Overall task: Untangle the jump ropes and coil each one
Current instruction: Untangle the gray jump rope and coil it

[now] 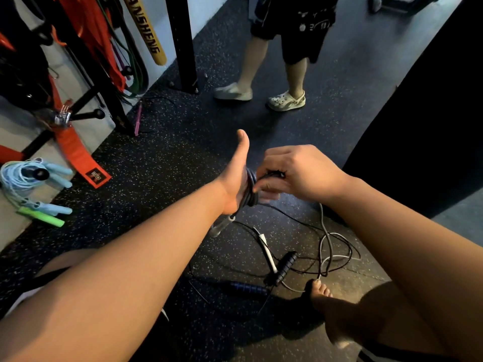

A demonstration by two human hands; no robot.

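Person is sitting on speckled black gym floor [156, 165], arms reaching fwd. L hand [235, 178] is standing edge-up w/ thumb pointing straight up; a grey-blue rope [251, 189] is lying wound in several loops around its palm. L fingers are hiding behind the loops, so can't tell if straight or curled. A pale handle [222, 227] is dangling just below that wrist. R hand [295, 171] is pinching the dark rope end right beside the loops. Below, near a bare foot [320, 292], a tangle of thin cords [329, 254] is lying w/ white [266, 249], black [287, 265] & blue [248, 287] handles. Far left, a light-blue rope bundle [18, 176] is resting.
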